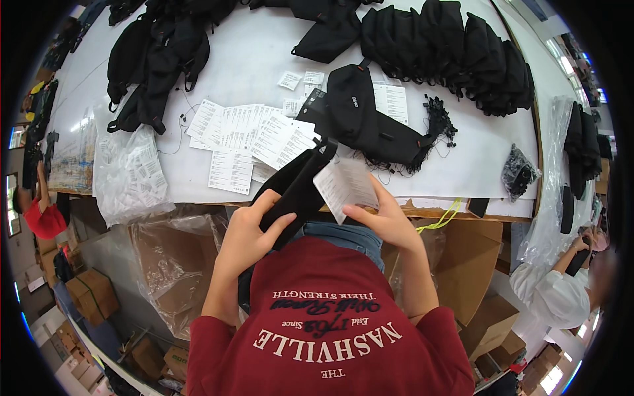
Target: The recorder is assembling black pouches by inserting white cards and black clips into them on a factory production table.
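My left hand [249, 228] is closed around the lower end of a black fabric bag [298, 188], which slants up over the table edge. Beside it, my right hand [389, 221] pinches a white printed leaflet [345, 186] between thumb and fingers. The leaflet is folded and partly opened, and its left side lies close against the bag. Just beyond both hands rests a black waist bag [355, 109] with its strap part stretched to the right. A spread of white printed cards [231, 132] lies to the left, and a bunch of black cords [439, 125] to the right.
Black bags stand in a row [449, 53] at the far right; more bags [158, 53] are heaped far left. A clear plastic bag of small labels [132, 178] hangs over the left table edge. A clear packet [520, 173] sits right. Cardboard boxes [465, 264] stand below; people work at both sides.
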`<state>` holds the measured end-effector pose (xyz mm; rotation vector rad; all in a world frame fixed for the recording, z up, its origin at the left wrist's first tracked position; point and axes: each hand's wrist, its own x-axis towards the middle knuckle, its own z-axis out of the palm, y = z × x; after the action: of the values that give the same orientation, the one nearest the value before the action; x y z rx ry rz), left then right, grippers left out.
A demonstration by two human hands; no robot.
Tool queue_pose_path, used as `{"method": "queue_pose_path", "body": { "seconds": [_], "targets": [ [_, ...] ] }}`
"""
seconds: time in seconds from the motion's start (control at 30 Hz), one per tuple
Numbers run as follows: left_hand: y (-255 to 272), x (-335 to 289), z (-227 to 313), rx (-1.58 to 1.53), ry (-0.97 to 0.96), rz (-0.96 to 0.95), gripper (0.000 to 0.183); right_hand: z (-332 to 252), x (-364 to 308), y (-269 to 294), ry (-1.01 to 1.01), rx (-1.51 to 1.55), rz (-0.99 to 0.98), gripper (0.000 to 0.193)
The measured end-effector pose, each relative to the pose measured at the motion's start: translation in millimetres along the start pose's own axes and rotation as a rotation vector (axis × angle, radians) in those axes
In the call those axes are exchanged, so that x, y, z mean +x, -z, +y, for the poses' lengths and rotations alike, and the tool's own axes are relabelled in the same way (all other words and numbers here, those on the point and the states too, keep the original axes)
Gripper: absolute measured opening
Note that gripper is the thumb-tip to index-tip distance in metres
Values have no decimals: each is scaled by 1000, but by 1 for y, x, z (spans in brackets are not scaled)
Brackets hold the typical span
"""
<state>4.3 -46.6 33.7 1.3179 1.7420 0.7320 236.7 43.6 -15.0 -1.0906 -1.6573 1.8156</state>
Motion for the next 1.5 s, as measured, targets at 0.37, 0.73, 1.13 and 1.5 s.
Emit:
{"method": "queue_pose_path", "body": {
  "seconds": [0.37,0.73,1.13,1.5],
  "targets": [
    [11,-7,-33,-61,98,-104,31,0,3,31,94,284,3,43],
    [2,-13,-62,-395,117,-505,38,11,17,49,-51,254,400,19],
    [4,8,-33,0,23,-694,31,1,54,-25,-265,861,561,26],
    [9,16,-13,99,-123,-674,32,18,43,9,112,263,819,41]
  ]
}}
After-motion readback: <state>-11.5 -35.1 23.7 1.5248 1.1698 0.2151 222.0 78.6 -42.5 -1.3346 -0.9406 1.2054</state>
